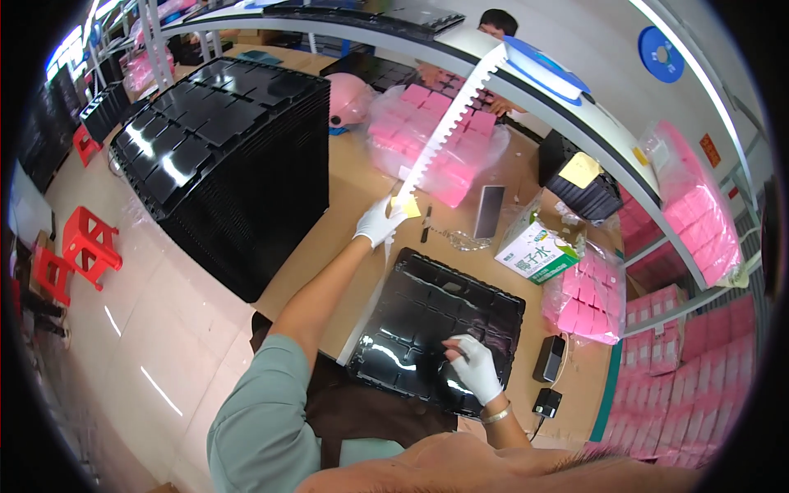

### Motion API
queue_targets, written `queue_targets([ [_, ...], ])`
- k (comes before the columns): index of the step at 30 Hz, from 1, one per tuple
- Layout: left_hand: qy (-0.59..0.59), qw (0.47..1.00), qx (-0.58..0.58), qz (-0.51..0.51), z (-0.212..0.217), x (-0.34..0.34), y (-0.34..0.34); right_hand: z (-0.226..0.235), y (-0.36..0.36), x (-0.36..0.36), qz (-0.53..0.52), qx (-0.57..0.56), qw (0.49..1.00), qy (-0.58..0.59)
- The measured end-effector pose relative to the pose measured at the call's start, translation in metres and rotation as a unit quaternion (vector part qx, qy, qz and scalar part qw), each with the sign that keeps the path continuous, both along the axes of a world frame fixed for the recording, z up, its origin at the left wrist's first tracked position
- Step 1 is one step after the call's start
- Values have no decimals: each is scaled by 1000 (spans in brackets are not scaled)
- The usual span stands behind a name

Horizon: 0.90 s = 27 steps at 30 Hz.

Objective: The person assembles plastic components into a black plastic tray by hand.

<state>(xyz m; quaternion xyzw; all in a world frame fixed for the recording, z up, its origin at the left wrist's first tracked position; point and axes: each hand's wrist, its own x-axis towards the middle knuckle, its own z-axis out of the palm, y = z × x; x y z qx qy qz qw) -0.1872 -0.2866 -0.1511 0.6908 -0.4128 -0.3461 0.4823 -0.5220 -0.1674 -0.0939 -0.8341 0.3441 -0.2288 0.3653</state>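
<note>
One yellow slip (411, 208) grasped by left hand (380, 223) at white strip (446, 123), perhaps for steadying; black tray (427, 308) laid flat on worktop (349, 177), seemingly for stability, beneath right hand (477, 370): curled, grip unclear.

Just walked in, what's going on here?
Someone works at a bench. Their white-gloved left hand is at a white toothed strip, beside a yellow slip; its exact grip is unclear. The right hand curls over a black tray lying flat. A tall stack of black trays stands to the left.
</note>
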Motion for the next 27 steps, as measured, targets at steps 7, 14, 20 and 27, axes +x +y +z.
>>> queue_targets([
  [7, 278, 926, -121, -224, 65, -9, 110, 94, -93, -9, -72, -211, 972, 78],
  [14, 163, 831, -174, -503, 118, 10, 228, 248, -234, 77, -188, -425, 861, -208],
  [20, 54, 813, -343, -468, 126, 41, 288, 269, -286, 143, -165, -569, 805, 29],
  [27, -361, 886, -292, 12, 147, 92, 353, 251, -315, 112, -255, -445, 833, -208],
])
